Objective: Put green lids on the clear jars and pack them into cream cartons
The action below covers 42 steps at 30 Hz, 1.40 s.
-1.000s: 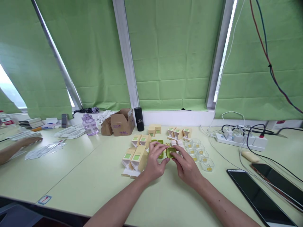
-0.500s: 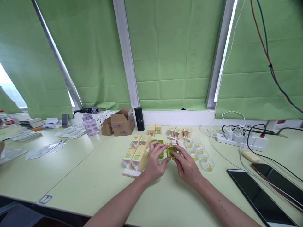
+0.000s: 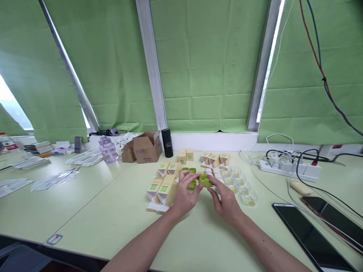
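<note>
Between my two hands, just above the table, is a small green container [image 3: 204, 180]. My left hand [image 3: 185, 192] grips its left side with thumb and fingers. From the other side, the fingers of my right hand [image 3: 226, 197] hold its right edge. More green pieces [image 3: 192, 184] lie just behind my left fingers. Cream boxes with green labels [image 3: 167, 189] stand left of my left hand, some with open flaps. Clear plastic cups with yellow bits inside [image 3: 248, 197] are grouped right of my right hand, beside small white pieces [image 3: 217, 172].
Farther back stand more cream boxes [image 3: 214, 160], a cardboard box [image 3: 146, 148], a black cylinder [image 3: 167, 143] and a purple bottle [image 3: 108, 149]. At right are a power strip [image 3: 289, 170], cables and two phones [image 3: 310, 236]. Plastic packets [image 3: 55, 179] lie at left.
The green container has been tilted between my fingers: its open hollow faced me before, and its outer side shows now. At the far left edge, another person's hand has gone out of view.
</note>
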Motion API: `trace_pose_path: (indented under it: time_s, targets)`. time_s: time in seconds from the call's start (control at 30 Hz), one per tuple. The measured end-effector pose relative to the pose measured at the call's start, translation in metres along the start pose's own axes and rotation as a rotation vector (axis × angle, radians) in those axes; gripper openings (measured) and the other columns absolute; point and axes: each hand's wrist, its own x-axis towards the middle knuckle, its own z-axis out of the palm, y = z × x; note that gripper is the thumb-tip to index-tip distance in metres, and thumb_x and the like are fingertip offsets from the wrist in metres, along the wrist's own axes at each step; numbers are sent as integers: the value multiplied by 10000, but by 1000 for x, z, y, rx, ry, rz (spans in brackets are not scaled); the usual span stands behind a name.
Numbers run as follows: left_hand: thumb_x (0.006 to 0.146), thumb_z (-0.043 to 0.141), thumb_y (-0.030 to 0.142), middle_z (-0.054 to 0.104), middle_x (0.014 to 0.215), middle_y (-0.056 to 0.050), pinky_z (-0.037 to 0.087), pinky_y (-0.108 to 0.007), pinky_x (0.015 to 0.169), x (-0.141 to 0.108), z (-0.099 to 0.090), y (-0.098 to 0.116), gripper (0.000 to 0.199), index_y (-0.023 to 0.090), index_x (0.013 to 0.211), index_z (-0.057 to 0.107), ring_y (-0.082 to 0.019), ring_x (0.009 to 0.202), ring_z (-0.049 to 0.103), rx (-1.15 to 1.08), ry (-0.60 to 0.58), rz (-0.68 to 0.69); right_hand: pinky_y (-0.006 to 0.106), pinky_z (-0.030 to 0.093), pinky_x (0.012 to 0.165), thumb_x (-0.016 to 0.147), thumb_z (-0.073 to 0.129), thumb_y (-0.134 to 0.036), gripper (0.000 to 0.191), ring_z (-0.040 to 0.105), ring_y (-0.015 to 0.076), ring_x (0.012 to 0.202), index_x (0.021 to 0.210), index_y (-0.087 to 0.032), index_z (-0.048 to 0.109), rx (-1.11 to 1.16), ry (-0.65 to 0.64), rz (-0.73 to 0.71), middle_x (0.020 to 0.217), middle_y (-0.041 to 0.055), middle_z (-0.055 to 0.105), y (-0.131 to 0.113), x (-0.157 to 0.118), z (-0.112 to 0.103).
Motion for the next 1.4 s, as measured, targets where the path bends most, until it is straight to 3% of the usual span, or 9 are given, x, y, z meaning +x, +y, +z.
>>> trace_pose_path:
  time_s: [0.2, 0.37, 0.63, 0.97, 1.13, 1.27, 1.4]
  targets:
    - [1026, 615, 422, 748, 1101, -135, 493, -520, 1024, 0, 0, -2, 308, 204, 1180, 769, -325, 1201, 529, -17, -32, -38, 376, 653, 861, 1093, 455, -241, 300, 790, 249, 1041, 1372, -231, 564, 27, -13, 96, 1224, 117, 782, -2, 2, -2]
    - [1016, 580, 264, 726, 1188, -120, 466, -525, 1056, -2, -1, -3, 328, 233, 1331, 666, -321, 1256, 478, 16, -37, 29, 316, 599, 703, 1101, 437, -327, 246, 781, 220, 794, 1251, -224, 602, 58, -1, 251, 985, 76, 804, -3, 1, 0]
    - [897, 666, 98, 605, 1399, -106, 432, -559, 1115, -6, 3, 2, 588, 288, 1437, 533, -333, 1334, 411, 129, -106, 166, 306, 591, 666, 1073, 477, -398, 265, 793, 225, 776, 1224, -233, 619, 197, -4, 421, 902, 47, 810, -2, -2, 3]
    - [927, 629, 59, 594, 1337, -106, 447, -538, 1115, -6, 5, -1, 481, 296, 1345, 633, -319, 1328, 425, 198, -119, 203, 276, 542, 570, 1046, 520, -443, 298, 780, 215, 682, 1164, -225, 684, 230, -20, 446, 774, 21, 796, -9, 2, 0]
    - [881, 711, 82, 634, 1271, -96, 442, -528, 1098, -4, 5, 0, 452, 280, 1284, 654, -317, 1274, 471, 128, -49, 117, 270, 492, 585, 1060, 487, -412, 286, 712, 181, 638, 1112, -229, 701, 152, 39, 444, 780, 8, 771, -6, 6, -9]
    - [831, 765, 94, 657, 1243, -88, 452, -513, 1077, -1, 4, 2, 446, 275, 1230, 681, -318, 1252, 502, 45, 1, 5, 294, 460, 634, 1035, 498, -376, 261, 635, 179, 617, 1017, -225, 710, -33, 129, 458, 746, 3, 732, 2, 9, -17]
    - [779, 799, 115, 654, 1219, -87, 470, -466, 1055, 1, 3, 1, 440, 258, 1185, 706, -304, 1226, 555, -61, 41, -118, 321, 423, 704, 979, 552, -264, 170, 637, 210, 750, 996, -223, 717, -298, 55, 419, 841, 29, 745, 9, 14, -24]
